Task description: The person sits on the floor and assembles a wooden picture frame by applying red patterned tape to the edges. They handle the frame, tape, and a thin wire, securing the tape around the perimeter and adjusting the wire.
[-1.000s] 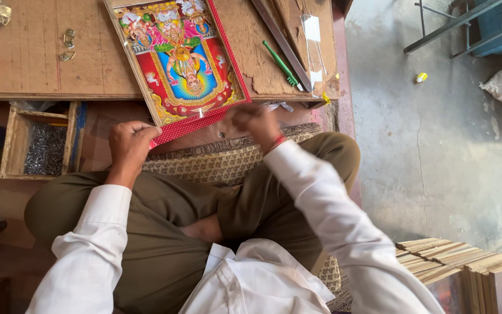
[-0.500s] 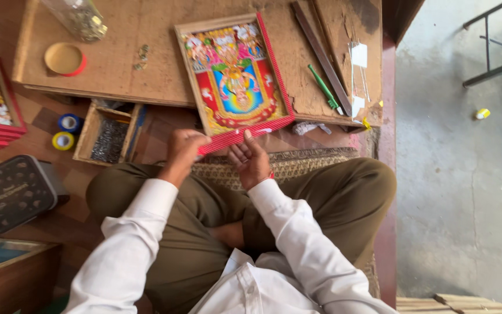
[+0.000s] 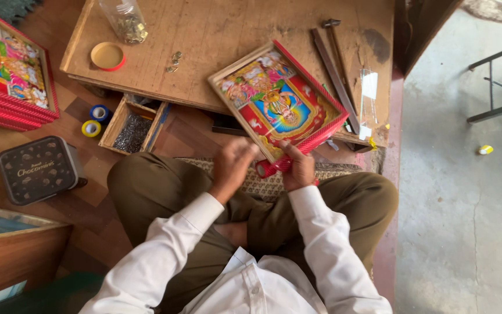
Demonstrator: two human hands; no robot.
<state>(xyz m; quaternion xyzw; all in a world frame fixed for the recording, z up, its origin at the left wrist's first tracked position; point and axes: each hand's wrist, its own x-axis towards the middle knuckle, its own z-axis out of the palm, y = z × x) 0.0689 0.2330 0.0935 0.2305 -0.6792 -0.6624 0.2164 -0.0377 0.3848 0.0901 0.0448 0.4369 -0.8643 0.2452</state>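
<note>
Picture frame, red-edged around a bright multicoloured print, lies tilted over the wooden board's near edge; left hand and right hand both grip its near corner.

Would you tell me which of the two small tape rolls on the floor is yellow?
The yellow tape roll, lying nearer the person; the blue tape roll sits beyond it.

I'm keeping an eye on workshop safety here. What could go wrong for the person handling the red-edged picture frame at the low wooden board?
The picture frame overhangs the wooden board's near edge, steadied only by the left hand and right hand at one corner; it might tip into the lap. The open tray of small metal fasteners sits close by the left knee and could spill. The hammer beside the frame could be knocked.
</note>
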